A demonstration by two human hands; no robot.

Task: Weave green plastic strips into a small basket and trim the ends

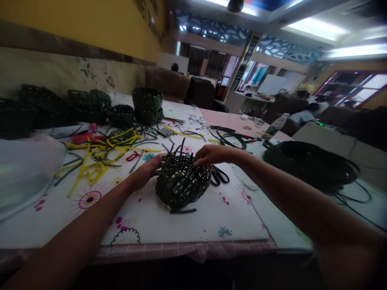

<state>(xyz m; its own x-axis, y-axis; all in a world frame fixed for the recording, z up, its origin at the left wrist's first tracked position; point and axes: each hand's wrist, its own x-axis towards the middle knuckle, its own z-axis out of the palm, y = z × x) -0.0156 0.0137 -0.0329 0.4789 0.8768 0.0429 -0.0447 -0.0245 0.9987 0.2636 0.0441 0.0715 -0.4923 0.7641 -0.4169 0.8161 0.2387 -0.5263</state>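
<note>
A dark green woven basket (181, 186) with an open lattice sits on a white floral-printed sheet (181, 229), its loose strip ends sticking up and out. My left hand (148, 171) grips the basket's left side. My right hand (214, 155) holds its upper right rim, fingers over the strips. Black-handled scissors (219, 176) lie just below my right wrist, partly hidden behind the basket. The basket's far interior is hard to see in the dim light.
Tangled yellow strips (96, 157) lie to the left, with stacked dark woven baskets (147, 105) behind them. A large coil of dark strips (308, 165) sits to the right. A plastic bag (24, 173) bulges at far left. A water bottle (276, 125) stands beyond; a person (305, 114) sits further right.
</note>
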